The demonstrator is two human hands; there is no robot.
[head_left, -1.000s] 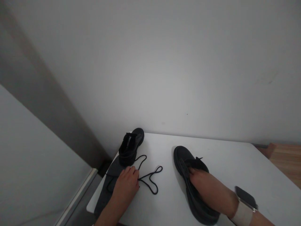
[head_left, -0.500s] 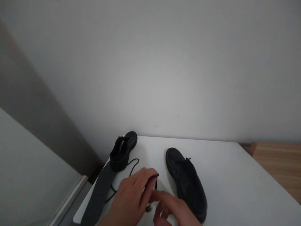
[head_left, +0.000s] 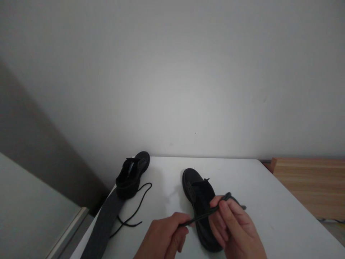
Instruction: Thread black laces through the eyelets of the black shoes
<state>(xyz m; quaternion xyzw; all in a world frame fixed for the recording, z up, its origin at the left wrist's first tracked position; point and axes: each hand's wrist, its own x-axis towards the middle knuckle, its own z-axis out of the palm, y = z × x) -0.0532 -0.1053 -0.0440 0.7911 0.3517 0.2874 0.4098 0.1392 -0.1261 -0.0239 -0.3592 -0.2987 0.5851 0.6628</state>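
A dark shoelace [head_left: 201, 217] stretches between my two hands above the front of the table. My left hand [head_left: 167, 235] is closed on one end of it. Thumb and fingers of my right hand [head_left: 234, 226] pinch the other part, which is doubled into a small loop with a short end sticking out to the right. Behind and below the hands lies a black shoe [head_left: 195, 180], toe toward the wall, partly hidden by my right hand. A second black shoe [head_left: 129, 183] stands at the left edge of the table.
Another dark lace [head_left: 140, 205] lies loosely curled on the white table [head_left: 167, 180] beside the left shoe. A dark grey strip of cloth [head_left: 101, 228] runs along the left edge. The wall [head_left: 172, 90] closes off the back; a wooden surface [head_left: 307, 187] is at the right.
My hands were close together and have moved apart, my right hand going right and up. The lace, mostly hidden before, now spans between them. The view has shifted slightly to the right.
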